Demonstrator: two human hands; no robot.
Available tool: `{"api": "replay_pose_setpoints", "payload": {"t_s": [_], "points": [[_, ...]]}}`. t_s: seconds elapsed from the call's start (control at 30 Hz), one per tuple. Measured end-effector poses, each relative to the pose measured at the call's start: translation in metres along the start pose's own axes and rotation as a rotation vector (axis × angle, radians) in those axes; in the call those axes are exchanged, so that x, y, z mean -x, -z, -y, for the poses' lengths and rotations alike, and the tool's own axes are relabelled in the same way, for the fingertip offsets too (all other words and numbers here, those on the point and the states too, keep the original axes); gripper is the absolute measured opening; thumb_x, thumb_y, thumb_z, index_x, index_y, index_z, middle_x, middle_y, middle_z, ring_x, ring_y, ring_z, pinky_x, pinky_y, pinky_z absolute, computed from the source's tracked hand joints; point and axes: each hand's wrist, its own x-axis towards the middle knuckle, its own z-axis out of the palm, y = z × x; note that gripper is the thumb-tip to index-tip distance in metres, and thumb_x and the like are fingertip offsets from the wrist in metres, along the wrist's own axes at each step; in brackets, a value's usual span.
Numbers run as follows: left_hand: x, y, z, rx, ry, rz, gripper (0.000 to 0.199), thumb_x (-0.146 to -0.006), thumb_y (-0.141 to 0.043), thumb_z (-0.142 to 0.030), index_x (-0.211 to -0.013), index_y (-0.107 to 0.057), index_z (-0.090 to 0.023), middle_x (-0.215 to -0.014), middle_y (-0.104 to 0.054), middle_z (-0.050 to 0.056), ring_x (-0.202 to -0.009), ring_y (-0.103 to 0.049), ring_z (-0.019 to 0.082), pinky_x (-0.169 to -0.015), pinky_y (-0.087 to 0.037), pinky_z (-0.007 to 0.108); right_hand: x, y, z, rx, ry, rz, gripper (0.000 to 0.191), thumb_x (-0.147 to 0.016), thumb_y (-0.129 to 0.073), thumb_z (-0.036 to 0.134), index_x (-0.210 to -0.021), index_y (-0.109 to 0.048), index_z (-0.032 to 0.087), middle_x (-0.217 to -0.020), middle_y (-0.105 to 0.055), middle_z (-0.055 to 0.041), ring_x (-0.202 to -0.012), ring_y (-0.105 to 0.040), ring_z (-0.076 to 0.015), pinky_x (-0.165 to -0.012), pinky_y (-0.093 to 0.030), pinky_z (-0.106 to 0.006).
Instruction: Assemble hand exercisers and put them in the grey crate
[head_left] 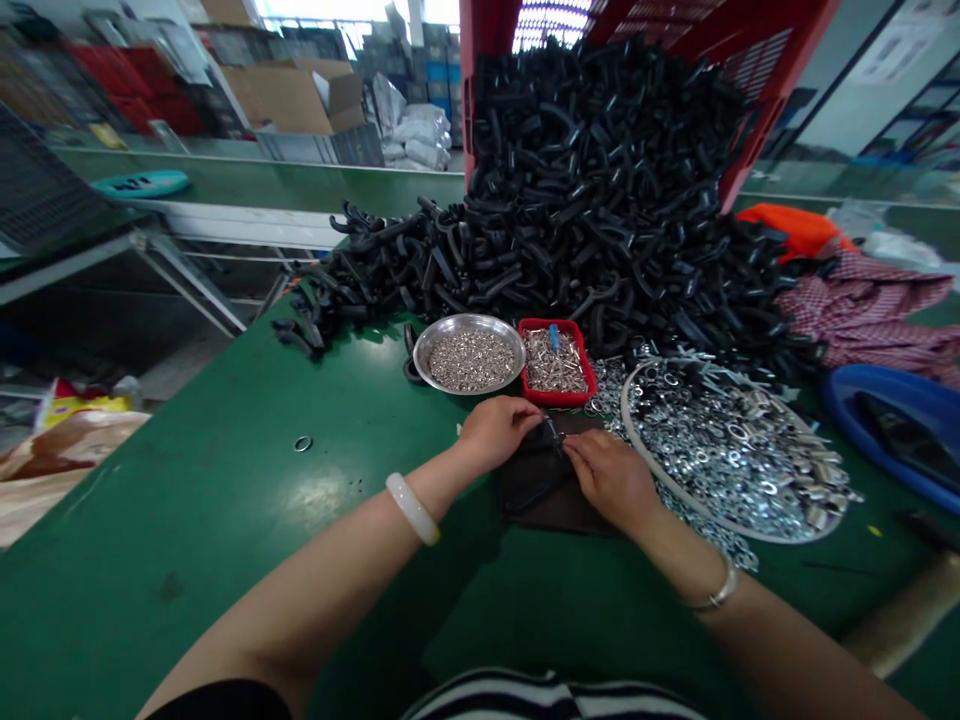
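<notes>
Your left hand (491, 432) slants in from the near left, fingertips pinched at the far end of a small metal part (553, 430). Your right hand (609, 475), angled from the near right, pinches its near end. The part sits between them over the mat (574, 512). Beyond are the bowl (420, 366) and red tray (559, 399); farther, black pieces (525, 250) heap up.

Both arms are bare and angled in toward the middle, left forearm (326, 580) coming up from bottom left, right forearm (799, 630) from bottom right. Left hand (491, 435) sits a touch further forward, thumb and fingertips pinched. Right hand (611, 478) is doing basically the same pinch, fingers pointing inward. Fingertips are super close together, knuckles bent, backs of both hands showing.
</notes>
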Motion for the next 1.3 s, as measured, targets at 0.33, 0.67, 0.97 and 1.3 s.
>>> {"api": "replay_pose_setpoints", "payload": {"t_s": [0.33, 0.67, 0.97, 1.3], "points": [[0.006, -0.003, 0.002, -0.142, 0.081, -0.055, 0.014, -0.077, -0.056, -0.027, -0.087, -0.064, -0.023, -0.084, -0.066, 0.002, -0.074, -0.059, 0.018, -0.066, -0.042, 0.027, -0.005, 0.010, 0.009, 0.209, 0.049, 0.081, 0.019, -0.085, -0.043, 0.018, -0.086, -0.062, 0.017, -0.080, -0.061, -0.0074, -0.077, -0.054, -0.0184, -0.066, -0.039, -0.027], [0.010, -0.002, 0.001, -0.244, -0.025, -0.024, 0.019, -0.081, -0.051, -0.025, -0.094, -0.064, -0.024, -0.094, -0.064, 0.004, -0.083, -0.058, 0.019, -0.072, -0.043, 0.028, -0.013, 0.022, 0.036, 0.445, 0.109, 0.241, 0.022, -0.078, -0.041, 0.005, -0.078, -0.061, 0.013, -0.076, -0.058, -0.0132, -0.074, -0.053, -0.0234, -0.050, -0.037, -0.027], [0.010, -0.017, -0.009, -0.267, -0.190, 0.051, 0.043, -0.084, -0.046, -0.030, -0.126, -0.045, -0.031, -0.097, -0.064, 0.004, -0.082, -0.058, 0.018, -0.075, -0.041, 0.029, 0.013, 0.014, 0.016, 0.291, 0.128, 0.198, 0.041, -0.078, -0.039, 0.006, -0.116, -0.053, 0.005, -0.104, -0.059, -0.0182, -0.094, -0.053, -0.0281, -0.067, -0.051, -0.036], [0.005, -0.017, -0.008, -0.513, -0.393, 0.192, 0.051, -0.087, -0.036, -0.026, -0.136, -0.027, -0.033, -0.082, -0.061, 0.004, -0.072, -0.053, 0.016, -0.072, -0.040, 0.026, 0.029, 0.006, -0.004, -0.028, 0.061, 0.090, 0.036, -0.083, -0.041, 0.018, -0.115, -0.054, 0.010, -0.108, -0.057, -0.0152, -0.100, -0.051, -0.0238, -0.087, -0.045, -0.041]]}}
